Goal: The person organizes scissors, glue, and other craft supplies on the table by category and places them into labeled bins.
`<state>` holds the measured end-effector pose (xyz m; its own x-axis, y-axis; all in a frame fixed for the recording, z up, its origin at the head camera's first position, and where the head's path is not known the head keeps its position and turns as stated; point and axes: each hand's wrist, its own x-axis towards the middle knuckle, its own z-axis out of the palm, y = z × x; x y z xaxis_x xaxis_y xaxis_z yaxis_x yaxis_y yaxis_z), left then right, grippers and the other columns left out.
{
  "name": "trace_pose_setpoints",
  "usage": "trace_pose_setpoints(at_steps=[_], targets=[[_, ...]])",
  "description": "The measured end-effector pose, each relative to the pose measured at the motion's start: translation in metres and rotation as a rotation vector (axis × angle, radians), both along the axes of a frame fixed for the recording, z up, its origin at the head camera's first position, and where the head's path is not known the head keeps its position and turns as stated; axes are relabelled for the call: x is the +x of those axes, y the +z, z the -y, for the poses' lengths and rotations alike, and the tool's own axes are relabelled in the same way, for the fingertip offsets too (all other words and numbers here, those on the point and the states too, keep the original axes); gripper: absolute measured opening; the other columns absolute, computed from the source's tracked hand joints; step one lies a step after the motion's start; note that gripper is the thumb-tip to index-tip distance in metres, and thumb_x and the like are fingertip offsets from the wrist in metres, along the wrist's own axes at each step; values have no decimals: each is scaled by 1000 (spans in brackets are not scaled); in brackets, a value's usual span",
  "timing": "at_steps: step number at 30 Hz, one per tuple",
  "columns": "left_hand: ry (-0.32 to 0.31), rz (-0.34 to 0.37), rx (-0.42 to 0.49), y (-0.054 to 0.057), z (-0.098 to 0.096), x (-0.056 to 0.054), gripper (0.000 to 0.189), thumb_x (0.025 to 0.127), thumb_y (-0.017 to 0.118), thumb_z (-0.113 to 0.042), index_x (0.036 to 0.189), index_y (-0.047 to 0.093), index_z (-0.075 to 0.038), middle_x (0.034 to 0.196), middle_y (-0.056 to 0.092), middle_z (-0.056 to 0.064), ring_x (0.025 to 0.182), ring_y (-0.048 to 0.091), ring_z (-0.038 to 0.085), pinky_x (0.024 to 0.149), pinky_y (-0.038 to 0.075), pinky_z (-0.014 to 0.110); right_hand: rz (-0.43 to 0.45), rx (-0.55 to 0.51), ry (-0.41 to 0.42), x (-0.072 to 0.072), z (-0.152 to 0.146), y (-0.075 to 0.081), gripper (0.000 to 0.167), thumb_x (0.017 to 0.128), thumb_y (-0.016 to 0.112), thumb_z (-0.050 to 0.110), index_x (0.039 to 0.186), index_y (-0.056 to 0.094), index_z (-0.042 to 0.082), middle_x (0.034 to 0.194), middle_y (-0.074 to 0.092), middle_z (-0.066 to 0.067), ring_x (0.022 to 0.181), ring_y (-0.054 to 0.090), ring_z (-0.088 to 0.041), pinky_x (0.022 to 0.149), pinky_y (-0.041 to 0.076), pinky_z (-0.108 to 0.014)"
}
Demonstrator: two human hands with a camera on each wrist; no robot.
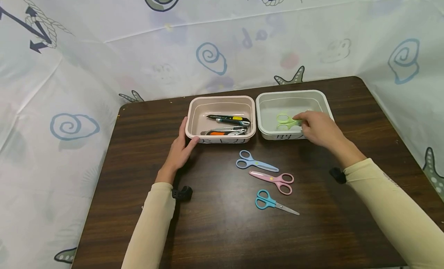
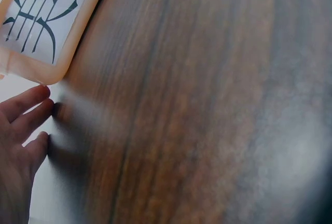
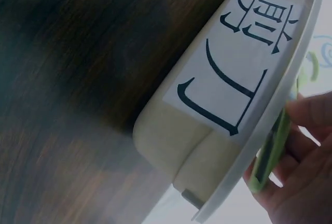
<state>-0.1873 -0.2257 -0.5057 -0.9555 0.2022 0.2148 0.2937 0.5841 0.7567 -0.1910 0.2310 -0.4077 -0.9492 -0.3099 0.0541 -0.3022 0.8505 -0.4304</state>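
My right hand pinches green scissors by the blade end, over the front right of the grey-green bin. The right wrist view shows the green scissors between thumb and fingers, just beyond the rim. My left hand rests against the front left corner of the pink bin, fingers fairly straight along its side. Inside the pink bin lie several utility knives. In front of the bins, blue scissors, pink scissors and teal-handled scissors lie on the table.
Both bins stand side by side near the back of the dark wooden table. White paper labels with black characters are on their fronts. A patterned white cloth hangs behind the table and along its sides.
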Motion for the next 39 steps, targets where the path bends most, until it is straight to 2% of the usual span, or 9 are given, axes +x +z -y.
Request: trace_pose_setpoints(at_steps=[3,9,12,15,19,26,33,36,39], targets=[[-4,-1,0,0,0,0,77,100,54,-42,158,3,-39,157,32,1,133,44,28,104,33,55,60,2,35,-3,1,-1,39,91,41,1,119,69,-2,109,67,-19,76,50,-27,68,36,-39],[-1,-5,-4,0,1,0,77,100,55,-42,157,3,-42,157,32,0,132,44,28,104,33,55,157,3,120,-10,-3,-4,39,93,38,3,114,70,-1,103,68,-16,79,53,-27,72,40,-40],[0,-4,-5,1,0,0,77,99,55,-42,157,3,-42,157,31,1,132,44,28,104,34,56,207,44,143,-12,-5,-2,38,97,39,10,117,69,0,109,68,-17,87,57,-29,80,43,-46],[-2,-5,-5,1,-1,-1,78,99,55,-43,157,3,-42,157,31,1,132,44,28,104,33,56,242,87,141,-13,-8,0,43,104,39,25,123,65,-3,116,66,-20,95,60,-32,86,44,-52],[-7,-8,2,1,-1,-1,78,99,55,-42,157,3,-42,156,33,2,132,45,28,104,34,55,287,121,112,-13,-11,-1,64,105,33,47,132,58,-7,123,62,-25,105,59,-39,89,43,-57],[5,-3,-1,0,1,2,78,99,56,-41,157,4,-42,154,37,6,130,46,29,103,35,55,350,175,53,-12,-12,-4,80,102,28,60,136,53,-8,128,58,-28,115,55,-45,94,40,-60],[-3,-4,-2,-2,1,0,78,99,56,-41,157,3,-42,155,35,6,131,45,30,103,34,56,275,215,21,-7,-13,-2,81,101,25,63,137,54,-3,130,58,-26,117,53,-46,92,39,-62],[2,-2,-3,-2,1,-1,77,100,55,-42,157,3,-42,155,35,6,131,46,30,103,34,55,196,196,-8,-1,-12,4,76,101,28,62,134,59,1,120,64,-22,109,58,-41,85,42,-61],[1,0,-3,-2,1,-1,78,99,55,-42,156,2,-43,155,35,6,131,45,30,103,34,56,68,145,-42,8,-9,10,63,102,37,56,126,67,6,107,68,-15,96,61,-33,75,45,-56]])
